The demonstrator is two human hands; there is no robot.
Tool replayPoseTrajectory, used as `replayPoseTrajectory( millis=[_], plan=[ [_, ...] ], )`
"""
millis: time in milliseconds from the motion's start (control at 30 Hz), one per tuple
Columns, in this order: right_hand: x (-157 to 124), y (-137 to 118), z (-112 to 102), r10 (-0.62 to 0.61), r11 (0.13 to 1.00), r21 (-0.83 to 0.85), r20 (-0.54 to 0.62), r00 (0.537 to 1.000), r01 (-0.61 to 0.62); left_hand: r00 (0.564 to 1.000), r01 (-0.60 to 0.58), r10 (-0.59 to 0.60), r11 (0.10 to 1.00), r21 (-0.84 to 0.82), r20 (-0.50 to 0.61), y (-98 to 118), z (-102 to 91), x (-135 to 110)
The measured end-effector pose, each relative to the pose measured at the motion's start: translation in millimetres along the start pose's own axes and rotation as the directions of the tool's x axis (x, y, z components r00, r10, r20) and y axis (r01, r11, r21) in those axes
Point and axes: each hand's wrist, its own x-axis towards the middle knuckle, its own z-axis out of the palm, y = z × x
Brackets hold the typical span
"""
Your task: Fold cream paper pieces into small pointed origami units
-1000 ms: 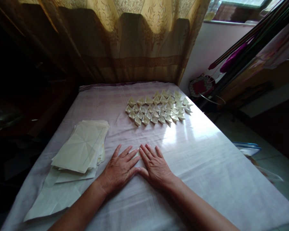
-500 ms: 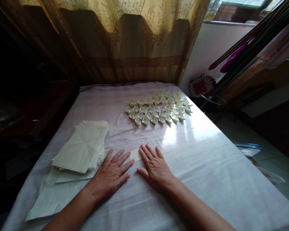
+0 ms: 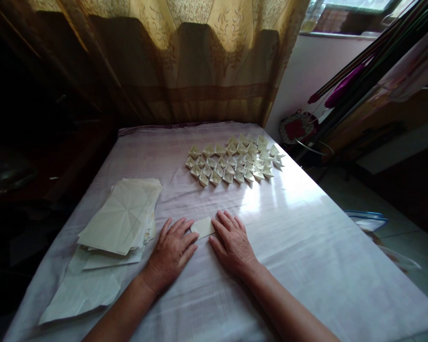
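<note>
Paper strip is lying flat on the cloth-covered table, and we're seeing its long axis running side to side, right end angling slightly away from us! Our left hand is resting palm down at its left end, fingers loosely spread; our right hand is touching the right end, fingers extended, palm down. Folded paper pieces are sitting beyond; a paper stack is lying left.

There are two hands, one paper strip, one paper stack, over two dozen paper boats
</note>
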Motion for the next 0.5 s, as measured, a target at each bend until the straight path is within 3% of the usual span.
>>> replayPoseTrajectory(
  millis=[167, 333, 500],
  plan=[
    [0, 1, -3, -0.009, 0.997, 0.072, -0.021, 1.0, 0.01, 0.994, 0.021, -0.02, 1.0, 0.001, -0.107, 0, 11.7, 5],
    [-2, 6, -1, -0.041, 0.986, 0.159, -0.083, 0.996, 0.054, 0.989, 0.023, -0.022, 1.0, 0.007, -0.145, -2, 15.2, 9],
    [0, 10, -1, -0.06, 0.94, 0.316, -0.224, 0.973, 0.13, 0.975, -0.017, 0.027, 0.999, 0.048, -0.219, 4, 11.2, 12]
  ],
)
